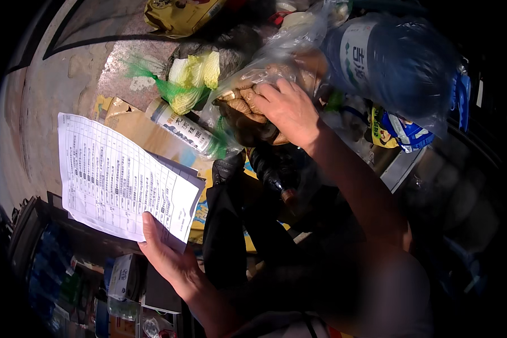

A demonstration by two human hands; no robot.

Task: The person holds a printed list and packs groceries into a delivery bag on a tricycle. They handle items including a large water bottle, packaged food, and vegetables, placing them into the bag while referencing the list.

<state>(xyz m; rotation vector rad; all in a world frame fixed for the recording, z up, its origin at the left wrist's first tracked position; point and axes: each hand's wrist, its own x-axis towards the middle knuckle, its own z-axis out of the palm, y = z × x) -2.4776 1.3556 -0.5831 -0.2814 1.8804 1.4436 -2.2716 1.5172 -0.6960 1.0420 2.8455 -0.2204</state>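
Observation:
My left hand [167, 255] grips a few sheets of printed paper [122, 177], thumb on top; the upper sheet bears a table of writing. My right hand [288, 110] rests with bent fingers on a clear plastic bag [270, 50] of brown, lumpy produce [241, 101], perhaps ginger. Whether the fingers pinch the plastic or only touch it is not plain. Left of that bag lies a cylindrical pack of dried noodles [183, 129]. Chinese cabbage [190, 80] in green netting sits just behind the noodles. Below the right hand is a dark bottle [274, 173] with a reddish-brown cap.
A large blue water jug [388, 63] in clear plastic stands at the right, above yellow and blue packets [399, 129]. At the top is a yellow bag [181, 17]. Boxes and bottles fill shelving [160, 293] at lower left. My dark-trousered legs [224, 228] are below.

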